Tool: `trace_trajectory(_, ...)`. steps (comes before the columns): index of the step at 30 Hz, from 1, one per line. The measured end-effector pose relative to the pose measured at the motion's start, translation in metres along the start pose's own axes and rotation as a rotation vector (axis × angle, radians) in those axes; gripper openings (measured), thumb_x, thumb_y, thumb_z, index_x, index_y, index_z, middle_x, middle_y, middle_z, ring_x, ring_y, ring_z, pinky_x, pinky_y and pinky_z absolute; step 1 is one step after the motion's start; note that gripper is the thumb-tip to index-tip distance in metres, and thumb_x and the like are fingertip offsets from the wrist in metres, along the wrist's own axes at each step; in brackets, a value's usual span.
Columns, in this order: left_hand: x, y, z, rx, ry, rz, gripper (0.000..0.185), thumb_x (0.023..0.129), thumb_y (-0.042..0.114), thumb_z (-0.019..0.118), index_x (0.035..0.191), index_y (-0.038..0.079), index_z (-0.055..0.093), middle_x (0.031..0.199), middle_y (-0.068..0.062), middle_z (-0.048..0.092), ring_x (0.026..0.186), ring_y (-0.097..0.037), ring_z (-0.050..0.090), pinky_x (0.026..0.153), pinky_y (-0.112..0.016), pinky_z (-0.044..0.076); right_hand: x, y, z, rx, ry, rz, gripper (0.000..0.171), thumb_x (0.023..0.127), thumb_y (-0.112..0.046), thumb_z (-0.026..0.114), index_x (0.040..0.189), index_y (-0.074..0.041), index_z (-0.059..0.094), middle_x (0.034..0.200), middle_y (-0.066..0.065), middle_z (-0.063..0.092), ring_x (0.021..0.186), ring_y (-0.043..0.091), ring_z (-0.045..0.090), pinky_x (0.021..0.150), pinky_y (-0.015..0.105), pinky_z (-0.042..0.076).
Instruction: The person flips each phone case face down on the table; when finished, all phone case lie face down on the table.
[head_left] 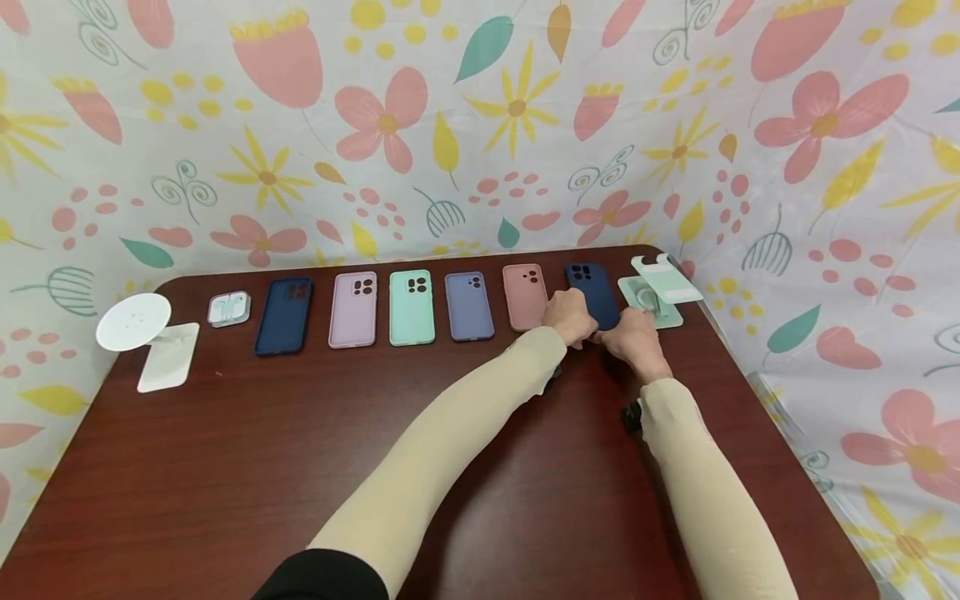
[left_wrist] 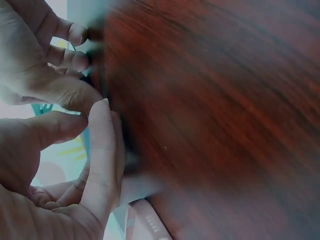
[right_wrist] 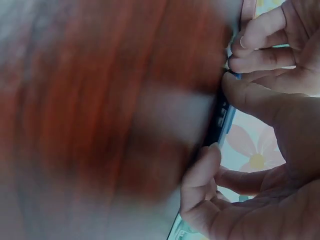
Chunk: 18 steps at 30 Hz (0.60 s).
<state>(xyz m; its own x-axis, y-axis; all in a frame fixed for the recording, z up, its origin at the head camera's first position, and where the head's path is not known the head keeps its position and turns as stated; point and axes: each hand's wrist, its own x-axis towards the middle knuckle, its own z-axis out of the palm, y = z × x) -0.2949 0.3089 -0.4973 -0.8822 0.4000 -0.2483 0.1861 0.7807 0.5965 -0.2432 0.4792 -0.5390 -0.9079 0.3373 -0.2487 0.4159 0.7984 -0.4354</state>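
A dark blue phone case (head_left: pixel 592 287) lies at the right end of a row of phone cases, camera openings toward the wall. At its near left corner, my left hand (head_left: pixel 570 318) pinches the edge between thumb and forefinger. My right hand (head_left: pixel 633 340) grips the near right part. In the right wrist view, thumb and curled forefinger hold the case's dark lower edge (right_wrist: pixel 219 120), which shows small slots between them. Both hands almost meet at that edge. Just left of them lies a pink phone case (head_left: pixel 525 293), its lower end close by my left hand.
A mint green folding stand (head_left: pixel 660 292) is right beside my right hand. Leftward along the row lie blue-grey (head_left: pixel 469 306), mint (head_left: pixel 412 308), lilac (head_left: pixel 353 310) and navy (head_left: pixel 282 317) phone cases, boxed earphones (head_left: pixel 228 309) and a white stand (head_left: pixel 167 358). A floral cloth (head_left: pixel 480 125) hangs behind the table.
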Motion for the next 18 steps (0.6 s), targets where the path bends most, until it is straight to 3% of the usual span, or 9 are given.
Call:
trace_trajectory(1, -0.001, -0.001, -0.002, 0.001, 0.001, 0.011, 0.026, 0.096, 0.034, 0.081, 0.112, 0.014, 0.079, 0.066, 0.000, 0.074, 0.044, -0.011, 0.070, 0.047, -0.026, 0.058, -0.002, -0.001, -0.002, 0.002, -0.001, -0.008, 0.076, 0.090, -0.052, 0.082, 0.130, 0.011, 0.065, 0.137, 0.042, 0.051, 0.117, 0.053, 0.053, 0.092, 0.061, 0.056)
trace_trajectory(4, -0.005, -0.011, -0.012, -0.016, 0.023, 0.040, 0.027, 0.092, 0.036, 0.085, 0.105, 0.013, 0.076, 0.060, 0.003, 0.072, 0.044, -0.009, 0.069, 0.048, -0.023, 0.057, -0.045, -0.032, -0.021, 0.023, 0.019, -0.018, 0.085, 0.094, -0.051, 0.080, 0.145, 0.013, 0.056, 0.144, 0.042, 0.054, 0.129, 0.057, 0.055, 0.104, 0.065, 0.055)
trace_trajectory(6, -0.028, -0.014, -0.036, -0.058, 0.019, 0.071, 0.035, 0.092, 0.033, 0.086, 0.118, 0.010, 0.076, 0.068, -0.002, 0.077, 0.053, -0.011, 0.075, 0.058, -0.024, 0.062, -0.080, -0.057, -0.033, 0.074, 0.071, -0.053, 0.085, 0.098, -0.045, 0.078, 0.151, 0.015, 0.050, 0.143, 0.041, 0.057, 0.131, 0.055, 0.058, 0.109, 0.065, 0.054)
trace_trajectory(8, -0.048, -0.021, -0.059, -0.102, 0.007, 0.088, 0.052, 0.093, 0.031, 0.087, 0.136, 0.008, 0.071, 0.085, -0.006, 0.083, 0.067, -0.015, 0.080, 0.073, -0.026, 0.066, -0.108, -0.079, -0.042, 0.118, 0.114, -0.095, 0.076, 0.102, -0.038, 0.074, 0.152, 0.013, 0.050, 0.138, 0.037, 0.064, 0.126, 0.051, 0.064, 0.106, 0.061, 0.056)
trace_trajectory(11, -0.059, -0.039, -0.080, -0.099, 0.022, 0.077, 0.082, 0.090, 0.039, 0.090, 0.159, 0.013, 0.055, 0.132, -0.006, 0.079, 0.114, -0.022, 0.080, 0.105, -0.036, 0.062, -0.121, -0.095, -0.038, 0.178, 0.140, -0.173, 0.059, 0.105, -0.032, 0.072, 0.145, 0.010, 0.059, 0.115, 0.029, 0.074, 0.100, 0.038, 0.074, 0.086, 0.047, 0.061)
trace_trajectory(12, -0.052, -0.050, -0.078, -0.081, 0.043, 0.081, 0.086, 0.087, 0.045, 0.092, 0.159, 0.014, 0.056, 0.139, -0.004, 0.076, 0.117, -0.023, 0.077, 0.105, -0.036, 0.062, -0.122, -0.100, -0.036, 0.191, 0.137, -0.191, 0.055, 0.106, -0.031, 0.072, 0.142, 0.009, 0.062, 0.107, 0.025, 0.077, 0.091, 0.032, 0.076, 0.080, 0.041, 0.061)
trace_trajectory(15, -0.047, -0.068, -0.077, 0.006, 0.091, 0.045, 0.068, 0.081, 0.054, 0.093, 0.132, 0.013, 0.074, 0.126, -0.005, 0.077, 0.108, -0.025, 0.075, 0.089, -0.037, 0.063, -0.121, -0.112, -0.028, 0.219, 0.110, -0.220, 0.046, 0.105, -0.030, 0.073, 0.133, 0.007, 0.068, 0.090, 0.017, 0.078, 0.069, 0.017, 0.073, 0.065, 0.027, 0.055)
trace_trajectory(17, -0.059, -0.068, -0.086, 0.022, 0.066, 0.037, 0.055, 0.084, 0.054, 0.090, 0.115, 0.009, 0.077, 0.104, -0.009, 0.080, 0.084, -0.024, 0.077, 0.071, -0.034, 0.062, -0.119, -0.120, -0.023, 0.231, 0.102, -0.225, 0.043, 0.104, -0.029, 0.075, 0.129, 0.006, 0.070, 0.086, 0.015, 0.079, 0.063, 0.011, 0.071, 0.061, 0.023, 0.054)
trace_trajectory(18, -0.053, -0.073, -0.081, 0.032, 0.078, 0.040, 0.055, 0.082, 0.057, 0.092, 0.105, 0.009, 0.077, 0.092, -0.010, 0.078, 0.070, -0.022, 0.074, 0.063, -0.033, 0.059, -0.118, -0.123, -0.021, 0.242, 0.096, -0.221, 0.042, 0.104, -0.028, 0.075, 0.128, 0.007, 0.071, 0.086, 0.015, 0.080, 0.062, 0.009, 0.070, 0.060, 0.022, 0.055)
